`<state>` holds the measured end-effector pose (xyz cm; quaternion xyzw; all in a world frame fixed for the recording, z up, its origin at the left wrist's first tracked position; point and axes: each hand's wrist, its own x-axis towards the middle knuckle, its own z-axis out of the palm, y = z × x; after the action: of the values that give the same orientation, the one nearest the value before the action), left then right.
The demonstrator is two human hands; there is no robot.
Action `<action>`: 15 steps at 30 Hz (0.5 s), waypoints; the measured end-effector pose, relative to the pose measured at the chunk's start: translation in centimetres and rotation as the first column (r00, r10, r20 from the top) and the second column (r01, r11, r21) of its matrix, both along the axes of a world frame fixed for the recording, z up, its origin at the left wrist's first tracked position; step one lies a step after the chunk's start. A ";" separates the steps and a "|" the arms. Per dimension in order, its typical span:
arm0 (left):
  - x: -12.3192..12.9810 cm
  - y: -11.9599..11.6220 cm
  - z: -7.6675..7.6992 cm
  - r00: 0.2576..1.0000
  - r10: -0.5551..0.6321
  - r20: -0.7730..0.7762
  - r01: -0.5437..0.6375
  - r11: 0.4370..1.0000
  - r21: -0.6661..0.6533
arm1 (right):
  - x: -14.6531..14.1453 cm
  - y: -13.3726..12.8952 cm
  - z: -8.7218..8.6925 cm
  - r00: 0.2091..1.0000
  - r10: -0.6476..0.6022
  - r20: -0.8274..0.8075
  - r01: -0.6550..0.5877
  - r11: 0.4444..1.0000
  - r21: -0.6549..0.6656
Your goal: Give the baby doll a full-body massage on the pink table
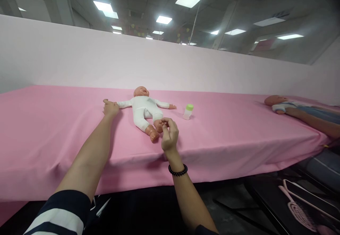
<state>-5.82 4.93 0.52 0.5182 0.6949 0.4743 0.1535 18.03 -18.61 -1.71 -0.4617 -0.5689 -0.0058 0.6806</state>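
Observation:
A baby doll [145, 108] in a white suit lies on its back on the pink cloth [225, 132], arms spread and bare feet toward me. My left hand [111, 108] is closed round the end of the doll's arm at the left, hiding the doll's hand. At the doll's feet, my right hand [169, 133] pinches the toes of the foot on the right. A small bottle [188, 112] with a green cap stands to the right of the doll, beyond my right hand.
Another doll [276, 101] lies at the far right of the table, with a person's forearm [310, 121] across it. A black chair [273, 199] at the lower right holds a pink hairbrush [300, 213]. A white wall [159, 65] rises behind the table.

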 end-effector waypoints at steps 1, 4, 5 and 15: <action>-0.5 0.2 -0.2 1.000 0.025 -0.006 -0.025 0.998 -0.055 | 0.0 0.0 0.0 1.000 0.011 0.016 -0.011 1.000 -0.014; -1.0 0.3 -0.5 0.990 0.110 -0.092 -0.122 0.982 -0.141 | 0.0 0.2 -0.1 0.999 0.031 0.038 -0.029 0.998 -0.050; -0.9 0.2 -0.5 0.985 0.123 -0.124 -0.140 0.980 -0.138 | 0.0 0.2 -0.1 0.999 0.034 0.030 -0.032 0.997 -0.063; 7.1 -3.3 1.7 0.914 -0.235 -0.331 0.329 0.907 0.264 | 0.2 0.5 0.0 0.999 -0.007 0.035 0.014 0.978 -0.209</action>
<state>1.27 1.59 2.23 0.6960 0.5422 0.4696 0.0326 18.18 -18.14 -1.68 -0.5335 -0.5754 0.0424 0.6185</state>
